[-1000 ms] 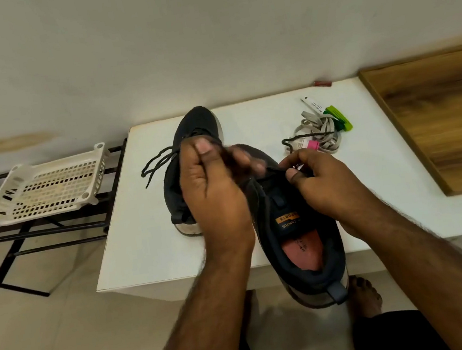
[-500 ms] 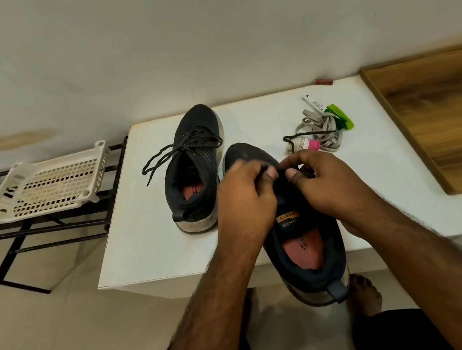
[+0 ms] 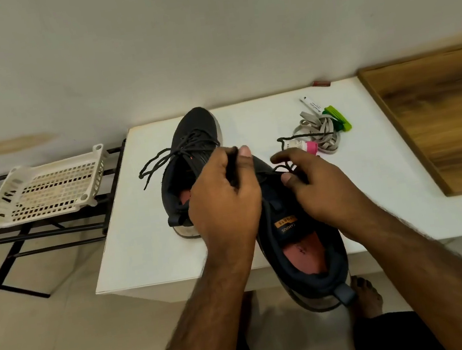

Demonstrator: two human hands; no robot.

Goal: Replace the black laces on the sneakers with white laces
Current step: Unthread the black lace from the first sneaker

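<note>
Two dark sneakers lie on the white table (image 3: pixel 150 245). The near sneaker (image 3: pixel 306 253) overhangs the front edge, heel toward me, pink insole showing. My left hand (image 3: pixel 224 202) is raised over its tongue and pinches a strand of its black lace (image 3: pixel 289 166) between thumb and fingers. My right hand (image 3: pixel 318 189) grips the sneaker's upper at the eyelets, thumb pressing on the lace. The far sneaker (image 3: pixel 191 156) stands behind, its black lace (image 3: pixel 157 164) loose and trailing left. A bundle of white laces (image 3: pixel 319 135) lies at the back right of the table.
Green and pink clips and a white tube (image 3: pixel 310 104) lie by the lace bundle. A wooden board (image 3: pixel 447 114) covers the table's right side. A white plastic basket (image 3: pixel 44 187) sits on a black metal rack to the left. My bare foot (image 3: pixel 365 295) is under the table edge.
My left hand dropped to the near sneaker's tongue, then rose up and left, drawing a black lace strand out. My right hand stayed on the upper.
</note>
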